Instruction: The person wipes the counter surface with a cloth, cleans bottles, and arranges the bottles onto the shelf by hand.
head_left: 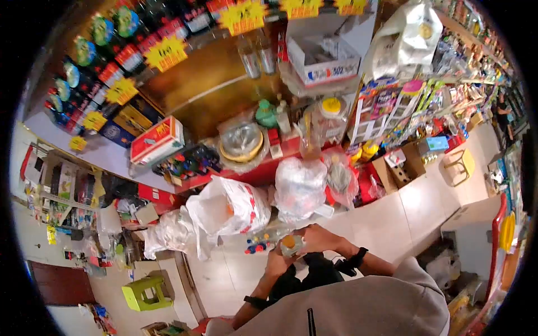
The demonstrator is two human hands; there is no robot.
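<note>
Low in the head view, my left hand and my right hand come together around a small clear jar with a yellowish-brown top. The left hand's fingers are wrapped around its near left side. From the right, the other hand curls over the far side of the jar. Just beyond them, several small bottles with red and blue caps are grouped near the floor. A white plastic bag stands open past these bottles, beside another filled clear bag. What the jar contains is too small to tell.
A wooden shelf unit ahead has a red ledge with a bowl and a yellow-lidded container. Dark bottles line the upper shelf. A green stool is at left, a cardboard box at right.
</note>
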